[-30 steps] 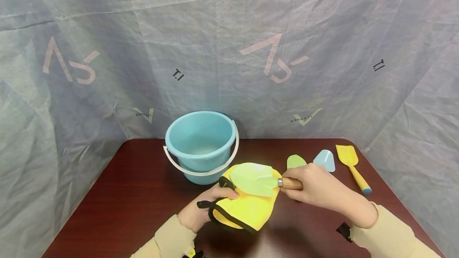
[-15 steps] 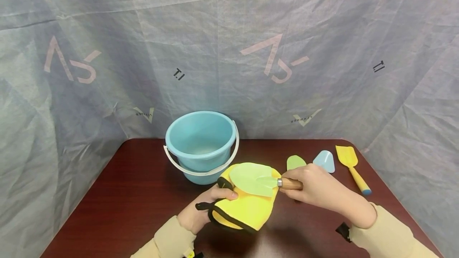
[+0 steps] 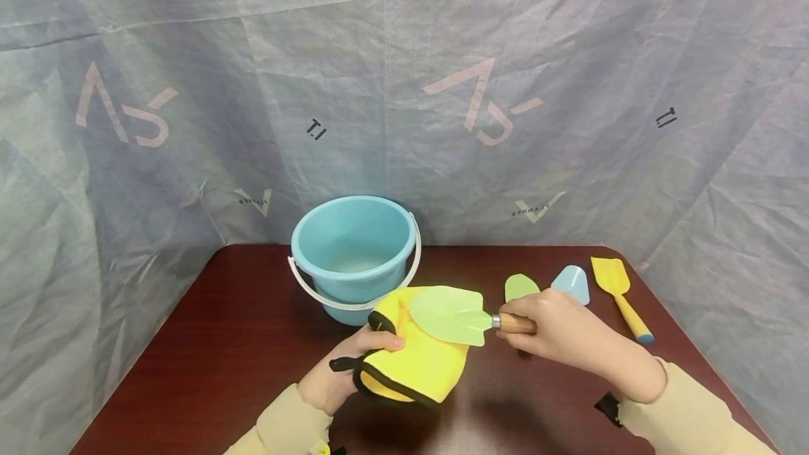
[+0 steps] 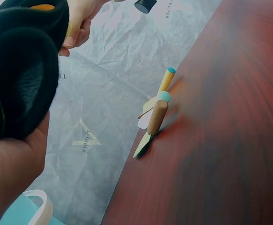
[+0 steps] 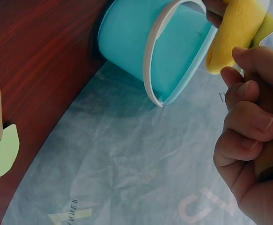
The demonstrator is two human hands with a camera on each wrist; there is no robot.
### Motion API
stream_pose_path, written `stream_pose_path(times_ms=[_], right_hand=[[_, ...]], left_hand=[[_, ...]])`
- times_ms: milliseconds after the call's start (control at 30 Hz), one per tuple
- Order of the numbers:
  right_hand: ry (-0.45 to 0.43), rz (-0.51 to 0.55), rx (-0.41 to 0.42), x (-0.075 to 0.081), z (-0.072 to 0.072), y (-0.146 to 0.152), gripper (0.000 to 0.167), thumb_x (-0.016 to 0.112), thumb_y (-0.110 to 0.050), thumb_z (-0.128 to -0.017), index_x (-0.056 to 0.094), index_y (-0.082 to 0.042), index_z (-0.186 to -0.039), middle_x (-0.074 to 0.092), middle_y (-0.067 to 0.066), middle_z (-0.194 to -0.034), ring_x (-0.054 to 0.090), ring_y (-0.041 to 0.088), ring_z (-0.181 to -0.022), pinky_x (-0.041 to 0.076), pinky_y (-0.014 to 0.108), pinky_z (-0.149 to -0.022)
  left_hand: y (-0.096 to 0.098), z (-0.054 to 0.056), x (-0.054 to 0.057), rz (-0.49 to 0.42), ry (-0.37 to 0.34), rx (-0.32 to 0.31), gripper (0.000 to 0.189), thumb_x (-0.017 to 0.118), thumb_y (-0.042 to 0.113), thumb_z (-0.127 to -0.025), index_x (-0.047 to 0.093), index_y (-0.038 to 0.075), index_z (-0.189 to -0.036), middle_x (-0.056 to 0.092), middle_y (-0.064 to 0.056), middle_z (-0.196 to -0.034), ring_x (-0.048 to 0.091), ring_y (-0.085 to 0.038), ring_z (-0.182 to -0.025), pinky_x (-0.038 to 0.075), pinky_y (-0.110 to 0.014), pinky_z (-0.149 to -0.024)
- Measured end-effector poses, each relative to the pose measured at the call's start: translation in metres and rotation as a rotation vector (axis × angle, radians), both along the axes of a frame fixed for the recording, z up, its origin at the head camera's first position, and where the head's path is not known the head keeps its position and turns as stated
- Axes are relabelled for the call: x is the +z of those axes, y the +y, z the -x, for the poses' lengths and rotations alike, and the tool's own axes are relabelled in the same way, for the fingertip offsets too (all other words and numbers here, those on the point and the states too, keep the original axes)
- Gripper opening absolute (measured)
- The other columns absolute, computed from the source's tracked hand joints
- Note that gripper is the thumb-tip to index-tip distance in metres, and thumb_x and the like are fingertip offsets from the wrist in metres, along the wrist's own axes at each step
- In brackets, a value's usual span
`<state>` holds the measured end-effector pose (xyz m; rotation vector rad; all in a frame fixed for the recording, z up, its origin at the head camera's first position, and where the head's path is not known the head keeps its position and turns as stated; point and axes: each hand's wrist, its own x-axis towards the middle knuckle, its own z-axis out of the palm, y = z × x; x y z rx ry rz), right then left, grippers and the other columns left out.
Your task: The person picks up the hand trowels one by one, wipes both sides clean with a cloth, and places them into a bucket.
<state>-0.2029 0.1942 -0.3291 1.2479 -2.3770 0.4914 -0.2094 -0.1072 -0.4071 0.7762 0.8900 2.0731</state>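
Observation:
My left hand [image 3: 346,362] grips a folded yellow cloth [image 3: 420,371] with black edging, its thumb lying on top. A small garden trowel [image 3: 447,314] with a pale green blade lies level over the cloth; whether the two touch there I cannot tell. Its wooden handle is held in my right hand [image 3: 559,332], whose fingers curl round it in the right wrist view. In the left wrist view the dark edging of the cloth [image 4: 21,75] covers much of the upper left, hiding the trowel blade.
A light blue bucket [image 3: 360,279] with a white handle stands behind the hands. To the right lie a green-bladed trowel [image 3: 521,286], partly hidden, a light blue-bladed tool [image 3: 571,284] and a yellow shovel [image 3: 622,293]. Grey sheeting [image 3: 379,90] surrounds the dark red table [image 3: 240,328].
My left hand and the cloth have shifted left under the trowel, baring more of the blade's right end. The trowel has moved very slightly right. Bucket and other tools stay put.

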Motion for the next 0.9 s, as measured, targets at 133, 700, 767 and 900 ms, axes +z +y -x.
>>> stream_pose_path(times_ms=[133, 700, 767, 900], right_hand=[[0.018, 0.0, 0.0, -0.001, 0.002, 0.0, 0.044, 0.077, -0.011, -0.07, 0.036, -0.024, -0.061, 0.018, -0.019, -0.058, 0.018, -0.013, -0.053, 0.019, 0.003, -0.045], [0.046, -0.005, 0.032, -0.004, 0.007, 0.006, 0.046, 0.078, -0.013, -0.069, 0.034, -0.022, -0.061, 0.014, -0.014, -0.061, 0.01, -0.007, -0.06, 0.01, 0.005, -0.052], [0.043, -0.004, 0.042, -0.004, 0.007, 0.007, 0.045, 0.078, -0.012, -0.069, 0.035, -0.022, -0.061, 0.015, -0.013, -0.061, 0.01, -0.007, -0.061, 0.011, 0.005, -0.052], [0.034, -0.006, 0.039, -0.004, 0.007, 0.009, 0.045, 0.078, -0.011, -0.068, 0.035, -0.022, -0.061, 0.015, -0.013, -0.061, 0.01, -0.007, -0.061, 0.012, 0.004, -0.052]], left_hand=[[-0.007, -0.002, 0.001, 0.007, 0.005, 0.006, 0.039, 0.037, -0.001, -0.089, 0.054, 0.009, -0.122, 0.065, -0.005, -0.113, 0.064, -0.017, -0.103, 0.052, -0.03, -0.087], [-0.038, -0.008, 0.005, 0.03, -0.022, 0.01, 0.036, 0.039, -0.001, -0.09, 0.055, 0.007, -0.122, 0.066, -0.008, -0.115, 0.064, -0.02, -0.105, 0.052, -0.032, -0.088], [-0.042, -0.01, 0.007, 0.034, -0.012, 0.022, 0.037, 0.038, -0.002, -0.09, 0.053, 0.007, -0.123, 0.065, -0.009, -0.115, 0.064, -0.021, -0.105, 0.052, -0.033, -0.088], [-0.05, -0.015, 0.011, 0.074, -0.042, 0.06, 0.036, 0.041, 0.0, -0.091, 0.051, 0.007, -0.125, 0.064, -0.01, -0.118, 0.063, -0.022, -0.107, 0.051, -0.034, -0.089]])
